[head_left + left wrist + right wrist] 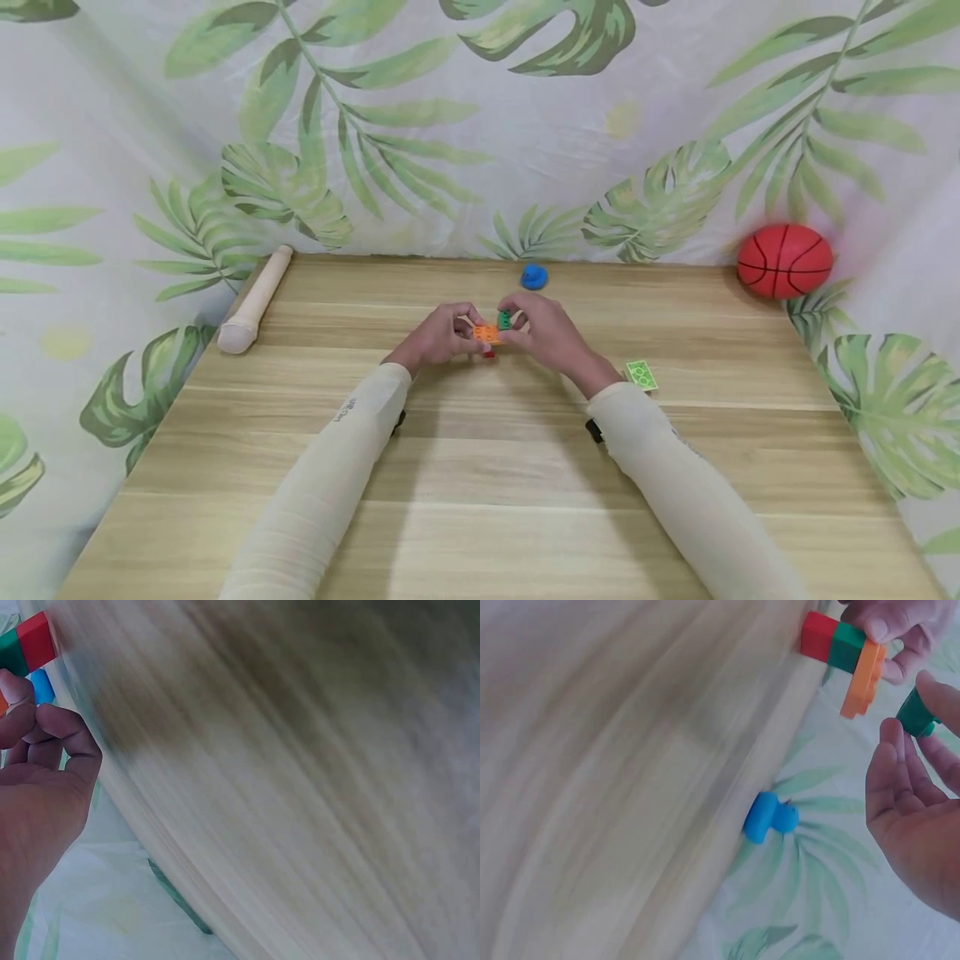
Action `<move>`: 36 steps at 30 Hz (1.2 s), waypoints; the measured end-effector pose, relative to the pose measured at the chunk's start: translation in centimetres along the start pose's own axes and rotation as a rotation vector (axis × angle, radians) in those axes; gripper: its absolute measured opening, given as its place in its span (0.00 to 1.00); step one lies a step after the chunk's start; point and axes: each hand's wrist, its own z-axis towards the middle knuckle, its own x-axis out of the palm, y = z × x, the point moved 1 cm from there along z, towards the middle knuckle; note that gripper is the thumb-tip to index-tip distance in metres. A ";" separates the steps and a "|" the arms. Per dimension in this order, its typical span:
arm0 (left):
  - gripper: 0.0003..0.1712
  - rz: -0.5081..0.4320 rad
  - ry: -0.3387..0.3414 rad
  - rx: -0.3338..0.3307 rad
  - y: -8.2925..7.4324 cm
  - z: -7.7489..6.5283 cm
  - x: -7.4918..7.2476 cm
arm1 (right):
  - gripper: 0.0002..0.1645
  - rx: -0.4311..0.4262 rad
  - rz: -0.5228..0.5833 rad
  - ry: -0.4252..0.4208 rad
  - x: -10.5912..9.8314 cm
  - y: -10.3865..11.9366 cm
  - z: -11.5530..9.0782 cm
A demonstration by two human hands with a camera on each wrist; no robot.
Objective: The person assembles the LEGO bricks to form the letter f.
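My left hand [444, 335] grips a small stack of toy building blocks: an orange block [862, 679] on top, a green block [846, 646] under it and a red block [819, 635] at the bottom. Between the thumb and fingers of my right hand [549, 333] is a separate green block [915, 714], its studs showing. It is held close beside the orange block, with a gap between them in the right wrist view. In the left wrist view, the left hand [45, 765] covers much of the orange block.
A blue toy duck [534, 277] sits near the back edge of the wooden table [480, 500]. Right of my right wrist lies a light green block [642, 375]. A red ball [784, 261] stands at the back right corner, and a pale microphone-shaped object [257, 300] lies along the left edge.
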 end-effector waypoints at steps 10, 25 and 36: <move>0.15 0.019 -0.007 0.039 0.0 0.0 0.2 | 0.22 -0.022 -0.086 0.039 1.9 0.4 1.6; 0.15 0.032 -0.017 0.017 0.1 0.0 0.1 | 0.22 0.026 -0.017 -0.006 2.2 0.0 1.8; 0.15 0.010 -0.006 0.020 0.3 0.4 0.1 | 0.22 0.062 -0.026 0.029 1.9 0.0 2.0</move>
